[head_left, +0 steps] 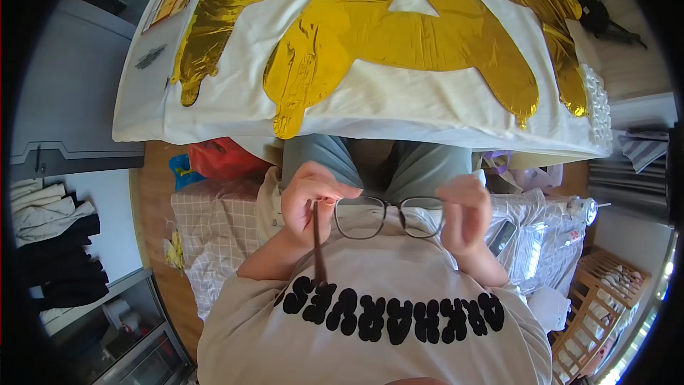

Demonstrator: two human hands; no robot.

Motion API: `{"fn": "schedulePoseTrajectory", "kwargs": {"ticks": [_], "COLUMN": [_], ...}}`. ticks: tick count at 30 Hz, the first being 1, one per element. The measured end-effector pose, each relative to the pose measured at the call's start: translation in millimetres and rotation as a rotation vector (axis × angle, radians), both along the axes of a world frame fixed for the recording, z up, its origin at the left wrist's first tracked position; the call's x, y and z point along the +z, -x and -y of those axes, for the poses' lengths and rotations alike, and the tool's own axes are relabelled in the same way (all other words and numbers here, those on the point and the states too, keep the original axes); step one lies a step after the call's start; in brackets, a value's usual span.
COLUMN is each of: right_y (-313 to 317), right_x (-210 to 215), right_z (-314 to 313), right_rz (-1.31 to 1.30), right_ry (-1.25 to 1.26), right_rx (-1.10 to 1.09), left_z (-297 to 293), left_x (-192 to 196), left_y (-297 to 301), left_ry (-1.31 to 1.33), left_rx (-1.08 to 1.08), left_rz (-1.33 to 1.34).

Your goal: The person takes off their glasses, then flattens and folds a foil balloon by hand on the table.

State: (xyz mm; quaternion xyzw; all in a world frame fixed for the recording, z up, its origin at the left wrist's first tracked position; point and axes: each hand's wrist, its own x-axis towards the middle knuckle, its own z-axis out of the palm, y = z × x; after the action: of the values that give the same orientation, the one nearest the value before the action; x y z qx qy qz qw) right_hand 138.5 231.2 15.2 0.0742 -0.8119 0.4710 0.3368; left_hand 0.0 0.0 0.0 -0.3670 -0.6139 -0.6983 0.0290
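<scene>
A pair of eyeglasses (360,218) with a thin dark frame is held in front of my chest, above my lap. My left hand (308,198) is closed around its left hinge, and a brown temple arm hangs down from there toward my shirt. At the right end of the frame, my right hand (466,212) grips with fingers folded; its fingertips are slightly blurred. Beyond my knees, a flat gold foil balloon (427,46) shaped like a letter A lies on a white tablecloth (399,96).
More flat gold foil balloons (217,18) lie on the table. A red bag (224,158) sits under its front edge. I sit on a checked bedcover (214,224); a phone (503,238) lies at my right. A wooden crib-like rack (602,306) stands farther right, a grey wardrobe (68,85) left.
</scene>
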Motion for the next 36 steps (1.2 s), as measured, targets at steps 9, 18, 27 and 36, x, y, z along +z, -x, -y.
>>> {"fn": "schedulePoseTrajectory", "kwargs": {"ticks": [9,18,27,36], "right_y": [21,-1,-52,-5], "right_x": [80,145,132,131], "right_z": [30,9,-63,-68], "right_rz": [-0.595,-0.669,-0.591,-0.559], "right_ry": [0.157,-0.004,-0.137,-0.296], "right_rx": [-0.129,-0.282,-0.346,-0.389], "left_z": [-26,-25,-19,-20], "left_x": [76,156,172,191], "left_y": [-6,19,22,31], "left_ry": [-0.425,-0.608,-0.625,-0.68], "left_rx": [-0.128,0.035,-0.04,-0.114], "left_rz": [-0.269,-0.527,-0.45,-0.406]}}
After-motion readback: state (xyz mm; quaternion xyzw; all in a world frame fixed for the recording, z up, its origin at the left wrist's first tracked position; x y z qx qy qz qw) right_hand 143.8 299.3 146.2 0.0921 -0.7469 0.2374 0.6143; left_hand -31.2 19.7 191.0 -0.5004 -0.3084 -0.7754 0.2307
